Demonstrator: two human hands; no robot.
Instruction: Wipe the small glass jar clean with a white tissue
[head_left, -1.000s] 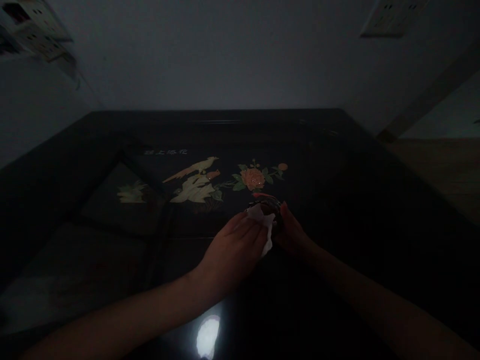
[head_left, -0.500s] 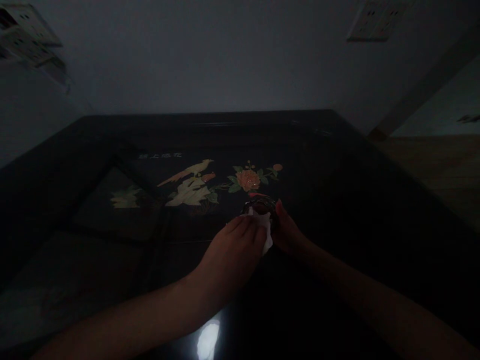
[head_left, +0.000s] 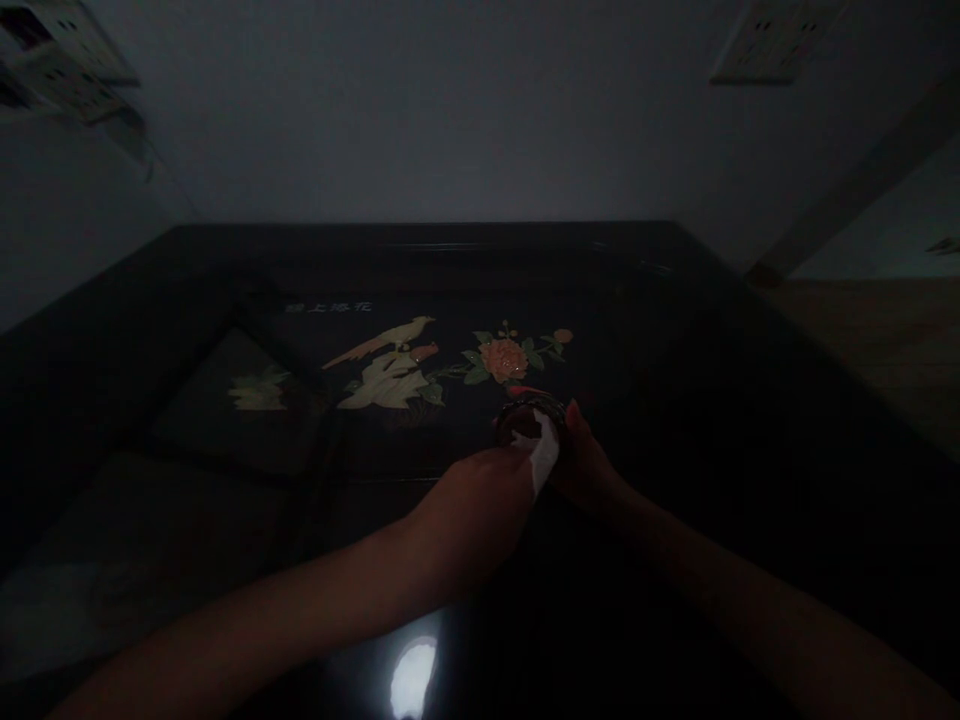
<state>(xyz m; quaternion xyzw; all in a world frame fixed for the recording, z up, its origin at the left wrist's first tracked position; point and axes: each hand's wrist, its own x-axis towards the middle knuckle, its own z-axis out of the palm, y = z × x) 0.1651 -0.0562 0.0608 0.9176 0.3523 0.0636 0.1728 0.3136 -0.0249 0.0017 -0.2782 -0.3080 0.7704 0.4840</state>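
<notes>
My left hand is closed on a crumpled white tissue, part of which reaches into the mouth of a dark, round glass-like vessel. Around the right side of that vessel, my right hand is wrapped, its thumb up near the rim. The vessel is tilted so its opening faces me; its lower part is hidden behind my left hand. In the dim light I cannot tell its exact kind, nor whether it rests on the dark glossy table.
A bird picture and a pink flower decorate the tabletop. Behind the table stands a pale wall with a socket plate at right and more sockets at left. Wooden floor shows beyond the right edge.
My left hand has turned and dropped a little, with the tissue now further into the vessel's opening. The whole view has shifted slightly, and my right hand keeps its hold.
</notes>
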